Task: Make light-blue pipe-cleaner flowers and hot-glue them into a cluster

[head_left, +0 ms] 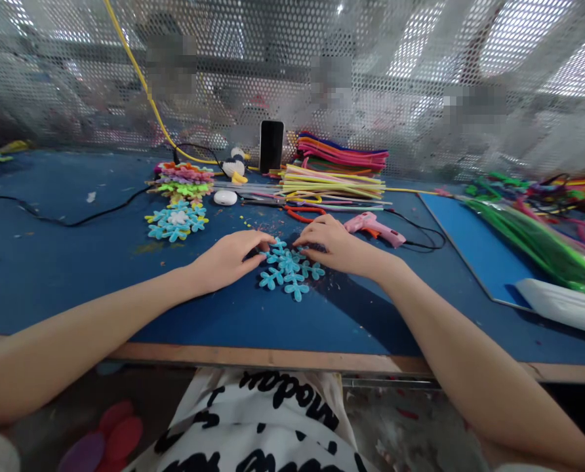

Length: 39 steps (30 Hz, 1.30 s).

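A light-blue snowflake (290, 263) of fuzzy pipe cleaner, with looped branches, lies flat on the blue tabletop before me. My left hand (231, 260) is at its upper left, thumb and fingers closed on the edge of a branch. From the upper right, my right hand (332, 244) has its thumb and bent fingers closed on another branch; the fingertips partly cover it. Just beyond my right hand lies a pink hot glue gun (375, 228). Orange-handled pliers (305, 213) rest behind the snowflake.
At the left stand stacked colourful flower shapes (183, 177) and blue-and-yellow snowflakes (177, 221). A white earphone case (225, 197), a phone (271, 145) and pipe-cleaner bundles (334, 183) sit farther back. A blue board (462, 246) and green pipe cleaners (533, 242) lie right. Black cables cross the table.
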Motion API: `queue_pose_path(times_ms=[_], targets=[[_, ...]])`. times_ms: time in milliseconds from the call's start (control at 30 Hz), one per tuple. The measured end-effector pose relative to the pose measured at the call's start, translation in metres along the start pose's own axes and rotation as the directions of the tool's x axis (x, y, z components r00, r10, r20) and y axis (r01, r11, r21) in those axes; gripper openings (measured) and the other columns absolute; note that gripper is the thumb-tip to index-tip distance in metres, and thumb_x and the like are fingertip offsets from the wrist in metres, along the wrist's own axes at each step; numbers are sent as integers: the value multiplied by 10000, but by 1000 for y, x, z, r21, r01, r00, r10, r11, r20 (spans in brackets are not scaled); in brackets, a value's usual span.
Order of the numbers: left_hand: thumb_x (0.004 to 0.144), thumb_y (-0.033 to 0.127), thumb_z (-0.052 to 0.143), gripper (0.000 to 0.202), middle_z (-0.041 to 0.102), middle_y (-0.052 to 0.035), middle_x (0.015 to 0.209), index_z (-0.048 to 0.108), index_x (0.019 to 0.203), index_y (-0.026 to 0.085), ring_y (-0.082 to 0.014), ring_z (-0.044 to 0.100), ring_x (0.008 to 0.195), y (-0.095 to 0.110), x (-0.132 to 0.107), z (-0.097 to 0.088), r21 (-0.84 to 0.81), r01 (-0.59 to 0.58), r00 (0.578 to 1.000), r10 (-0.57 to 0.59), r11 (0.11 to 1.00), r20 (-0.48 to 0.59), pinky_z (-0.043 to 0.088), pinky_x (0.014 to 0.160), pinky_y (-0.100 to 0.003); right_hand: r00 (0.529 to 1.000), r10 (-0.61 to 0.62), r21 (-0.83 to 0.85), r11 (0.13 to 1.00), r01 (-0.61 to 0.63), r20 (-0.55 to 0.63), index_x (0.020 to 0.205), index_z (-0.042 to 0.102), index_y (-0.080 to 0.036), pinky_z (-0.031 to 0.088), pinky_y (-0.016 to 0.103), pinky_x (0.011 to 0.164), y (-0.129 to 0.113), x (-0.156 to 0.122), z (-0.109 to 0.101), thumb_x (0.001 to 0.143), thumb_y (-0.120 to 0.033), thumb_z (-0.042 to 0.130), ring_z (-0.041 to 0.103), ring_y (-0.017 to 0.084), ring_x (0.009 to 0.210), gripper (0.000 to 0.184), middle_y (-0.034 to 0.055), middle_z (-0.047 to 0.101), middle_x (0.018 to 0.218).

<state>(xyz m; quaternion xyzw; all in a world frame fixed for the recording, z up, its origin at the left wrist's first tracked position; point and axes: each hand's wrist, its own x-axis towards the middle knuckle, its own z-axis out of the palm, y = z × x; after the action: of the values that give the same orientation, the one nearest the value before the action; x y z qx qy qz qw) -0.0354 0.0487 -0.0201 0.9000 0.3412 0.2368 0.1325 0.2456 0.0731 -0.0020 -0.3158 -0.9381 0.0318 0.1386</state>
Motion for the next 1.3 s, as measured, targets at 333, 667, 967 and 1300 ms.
queue_pose_path(times_ms=[333, 667, 967, 1300], targets=[[1006, 181, 518, 250, 736, -80, 1003, 636, 1224, 152, -209, 669, 929, -8, 1, -4, 358, -255, 950, 303, 898, -82, 503, 837, -315, 994, 68, 58, 996, -63, -88, 1061, 752, -189, 399, 449, 1034, -12, 2, -6, 977, -294, 554, 632, 260, 1076, 239, 96, 765, 1082], [984, 161, 566, 209, 794, -6, 1023, 726, 1071, 263, -183, 689, 940, 8, -2, -19, 668, -417, 760, 639, 616, -116, 513, 883, -336, 959, 281, 324, 904, -278, 40, 1468, 518, -183, 376, 547, 1133, -12, -2, -1, 883, -522, 651, 499, 340, 1341, 689, 157, 620, 1389], [915, 190, 693, 191, 799, 69, 1020, 706, 1031, 341, -123, 691, 749, 15, -8, -24, 558, -431, 724, 641, 710, -256, 529, 802, -320, 923, 305, 728, 575, -373, 233, 1520, 442, -256, 552, 339, 833, -29, -1, -20, 753, -371, 819, 628, 216, 1031, 862, 57, 660, 1106], [898, 152, 707, 236, 786, 73, 1034, 691, 1071, 312, -132, 670, 862, 20, -12, -22, 708, -389, 588, 751, 589, -302, 499, 881, -304, 947, 276, 841, 462, -283, 167, 1392, 577, -218, 527, 285, 734, -43, 6, -8, 685, -269, 864, 589, 162, 860, 764, 10, 647, 955]])
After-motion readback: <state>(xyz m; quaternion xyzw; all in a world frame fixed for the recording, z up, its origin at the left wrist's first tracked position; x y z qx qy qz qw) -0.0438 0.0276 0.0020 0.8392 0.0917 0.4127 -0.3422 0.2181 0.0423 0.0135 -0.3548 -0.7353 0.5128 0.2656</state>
